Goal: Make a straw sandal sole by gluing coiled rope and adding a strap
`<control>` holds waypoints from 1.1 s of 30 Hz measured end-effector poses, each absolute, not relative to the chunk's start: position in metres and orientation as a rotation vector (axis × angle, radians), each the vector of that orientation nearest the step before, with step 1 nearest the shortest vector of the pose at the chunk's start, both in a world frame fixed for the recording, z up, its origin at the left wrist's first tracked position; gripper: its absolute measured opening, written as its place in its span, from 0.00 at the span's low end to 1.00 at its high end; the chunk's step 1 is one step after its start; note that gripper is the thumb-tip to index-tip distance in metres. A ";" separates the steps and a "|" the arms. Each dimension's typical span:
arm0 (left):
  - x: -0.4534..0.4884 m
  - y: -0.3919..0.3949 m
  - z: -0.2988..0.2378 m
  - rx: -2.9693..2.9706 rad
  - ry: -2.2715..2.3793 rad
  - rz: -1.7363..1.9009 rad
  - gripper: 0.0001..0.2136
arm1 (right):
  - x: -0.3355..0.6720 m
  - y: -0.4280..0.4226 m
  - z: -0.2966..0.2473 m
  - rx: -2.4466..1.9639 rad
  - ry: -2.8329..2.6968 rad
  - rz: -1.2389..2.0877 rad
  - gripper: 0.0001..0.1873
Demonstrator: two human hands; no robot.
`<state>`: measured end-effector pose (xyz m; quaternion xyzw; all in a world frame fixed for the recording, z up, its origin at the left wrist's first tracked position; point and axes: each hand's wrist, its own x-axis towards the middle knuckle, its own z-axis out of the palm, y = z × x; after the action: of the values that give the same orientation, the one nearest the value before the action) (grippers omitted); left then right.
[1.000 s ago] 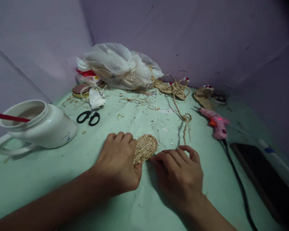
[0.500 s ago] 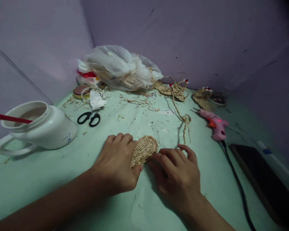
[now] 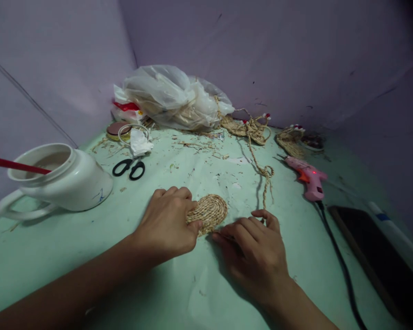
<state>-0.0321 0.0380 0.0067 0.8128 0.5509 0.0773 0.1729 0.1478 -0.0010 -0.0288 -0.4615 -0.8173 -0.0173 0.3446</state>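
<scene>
A small oval mat of coiled straw braid (image 3: pixel 209 211) lies on the pale green table cover (image 3: pixel 89 238). My left hand (image 3: pixel 167 224) is closed on its left edge, thumb on top of the braid. My right hand (image 3: pixel 253 250) rests just to the mat's lower right, fingers curled and pinched together at the mat's near edge; what they pinch is too small to make out. A loose braided straw cord (image 3: pixel 261 172) runs from the back of the table down toward my right hand.
A white jug with a red stick (image 3: pixel 60 178) stands at left. Black scissors (image 3: pixel 129 168), a plastic bag of straw (image 3: pixel 174 98), more braided pieces (image 3: pixel 291 142), a pink glue gun (image 3: pixel 308 178) with its black cable, and a dark flat slab (image 3: pixel 378 261) at right.
My left hand has turned, its thumb now lying on top of the mat, and the mat sits flatter. My right hand has drawn slightly back toward me.
</scene>
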 end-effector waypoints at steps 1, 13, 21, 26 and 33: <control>-0.032 0.038 0.007 2.304 1.563 0.218 0.10 | 0.148 -0.001 -0.029 -1.186 -2.125 -0.048 0.09; -0.031 0.039 0.008 2.306 1.564 0.199 0.09 | 0.145 0.002 -0.026 -1.127 -2.104 -0.162 0.09; -0.034 0.041 0.011 2.287 1.532 0.198 0.10 | 0.145 0.005 -0.028 -1.232 -2.019 -0.029 0.09; -0.029 0.034 0.016 2.336 1.540 0.073 0.19 | 0.145 0.005 -0.029 -1.243 -2.009 -0.021 0.09; -0.019 0.025 0.008 2.367 1.641 0.139 0.14 | 0.146 0.003 -0.028 -1.294 -2.008 0.057 0.08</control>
<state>-0.0194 0.0248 0.0084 0.8141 0.5644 0.0478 0.1285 0.1456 0.0033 -0.0282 -0.5037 -0.7817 0.0222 0.3671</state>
